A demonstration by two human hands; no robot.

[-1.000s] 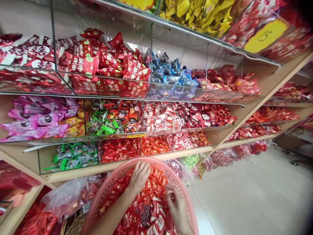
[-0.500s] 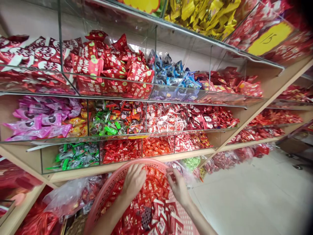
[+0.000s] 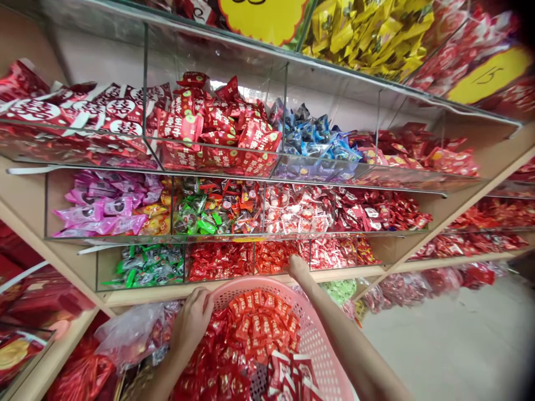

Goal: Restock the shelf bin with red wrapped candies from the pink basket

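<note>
**Hands at a pink perforated plastic basket of red candy packets, beneath clear acrylic bins.**
The left hand is resting at the basket's left rim beside a clear plastic bag, fingers curled together, any grip unclear. The right hand is reaching forward, touching the lower front edge of a clear acrylic bin of red sweets; whether it is closed on anything cannot be told.

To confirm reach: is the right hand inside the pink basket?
No, the right hand is beyond the pink basket's far rim, at the bottom-row candy bins.
</note>
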